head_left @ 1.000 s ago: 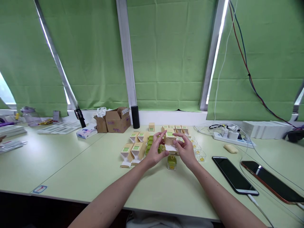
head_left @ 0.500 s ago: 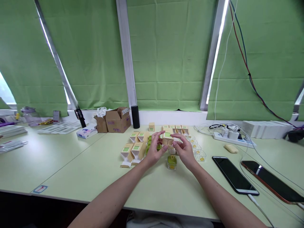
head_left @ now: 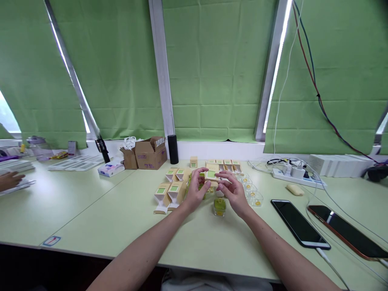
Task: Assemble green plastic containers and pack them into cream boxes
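Between both hands is a small kraft cardboard box [head_left: 211, 174] with a green square on it, raised over the table. My left hand [head_left: 195, 192] is closed round the box's left side, thumb in front. The fingers of my right hand [head_left: 235, 193] pinch its right side and lower edge. Just below them a small clear jar with a green lid [head_left: 220, 205] stands on the table. More green-lidded jars [head_left: 188, 190] are partly hidden behind my left hand. Clear cups with yellow centres [head_left: 254, 198] lie in rows to the right.
Open kraft boxes [head_left: 176, 192] stand to the left, more boxes [head_left: 228, 165] at the back. Two phones [head_left: 300, 222] with cables lie right, near a power strip [head_left: 298, 178]. A brown carton [head_left: 150, 154] and tissue pack [head_left: 110, 169] stand back left. Another person's hand [head_left: 10, 181] is far left.
The box in my hands has tilted, so its green-marked face shows more and its front flaps less. My hands have shifted slightly left. Another person's hand has appeared at far left.
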Motion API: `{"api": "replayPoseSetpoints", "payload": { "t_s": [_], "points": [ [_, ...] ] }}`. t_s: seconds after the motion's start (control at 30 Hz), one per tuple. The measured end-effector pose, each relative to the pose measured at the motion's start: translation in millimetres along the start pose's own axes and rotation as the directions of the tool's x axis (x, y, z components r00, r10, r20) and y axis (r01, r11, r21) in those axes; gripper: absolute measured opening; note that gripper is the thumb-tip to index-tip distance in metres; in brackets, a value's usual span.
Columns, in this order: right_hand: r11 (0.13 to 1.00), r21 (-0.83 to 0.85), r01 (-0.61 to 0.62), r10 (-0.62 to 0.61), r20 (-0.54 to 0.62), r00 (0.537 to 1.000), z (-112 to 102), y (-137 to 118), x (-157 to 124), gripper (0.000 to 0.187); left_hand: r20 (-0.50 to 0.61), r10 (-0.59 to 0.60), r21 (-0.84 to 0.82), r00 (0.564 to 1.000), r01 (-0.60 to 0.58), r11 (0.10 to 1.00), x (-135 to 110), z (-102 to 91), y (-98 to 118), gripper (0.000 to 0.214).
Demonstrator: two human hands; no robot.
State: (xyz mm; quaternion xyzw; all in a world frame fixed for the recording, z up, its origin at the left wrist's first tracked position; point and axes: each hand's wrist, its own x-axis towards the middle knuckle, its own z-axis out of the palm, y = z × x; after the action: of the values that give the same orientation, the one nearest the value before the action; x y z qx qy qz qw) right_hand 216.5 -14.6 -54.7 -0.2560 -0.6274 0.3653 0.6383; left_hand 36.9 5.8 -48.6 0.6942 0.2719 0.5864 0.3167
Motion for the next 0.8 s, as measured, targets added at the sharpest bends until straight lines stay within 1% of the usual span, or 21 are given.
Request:
{"api": "replayPoseSetpoints", "payload": {
  "t_s": [0.17, 0.53, 0.8],
  "points": [
    [1.0, -0.001, 0.005, -0.005, 0.012, 1.0, 0.0, 1.2, -0.7, 0.037, 0.005, -0.025, -0.02, 1.0, 0.025, 0.999, -0.2, 0.3, 0.6, 0.045],
    [1.0, -0.022, 0.018, -0.018, 0.003, 1.0, 0.7, 2.9, -0.3, 0.036, 0.0, -0.031, -0.016, 1.0, 0.031, 0.999, -0.1, 0.5, 2.7, 0.043],
    [0.999, -0.045, 0.016, -0.017, -0.018, 1.0, 3.6, 2.8, 0.0, 0.036, -0.017, -0.039, 0.015, 0.999, 0.039, 0.999, 0.0, 1.0, 0.7, 0.041]
  ]
}}
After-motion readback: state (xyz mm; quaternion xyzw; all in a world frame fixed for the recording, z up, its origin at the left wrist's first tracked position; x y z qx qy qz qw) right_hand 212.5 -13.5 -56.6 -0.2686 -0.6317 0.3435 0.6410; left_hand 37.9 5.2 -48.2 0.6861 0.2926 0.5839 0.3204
